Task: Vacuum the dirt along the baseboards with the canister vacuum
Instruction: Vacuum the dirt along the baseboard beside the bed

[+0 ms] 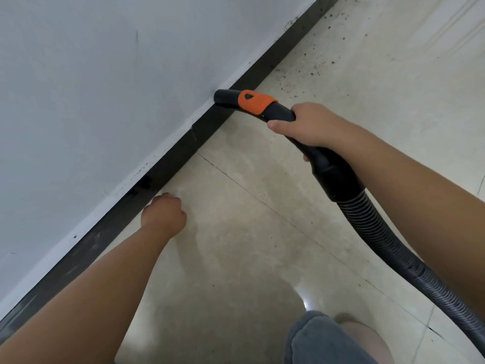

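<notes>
Nearest me, a bent knee (338,340) over the pale tile floor (236,258). The left hand (164,214) is curled into a loose fist holding nothing, knuckles by the dark baseboard (168,164). The ribbed hose (388,243) looks light and floppy (it will drag and twist), so the right hand (312,124) sensibly wraps the stiff black handle tube (325,164) behind the orange collar (253,102). The nozzle mouth (223,98) sits at the baseboard's top edge. Beyond, dirt specks (301,74) lie scattered.
</notes>
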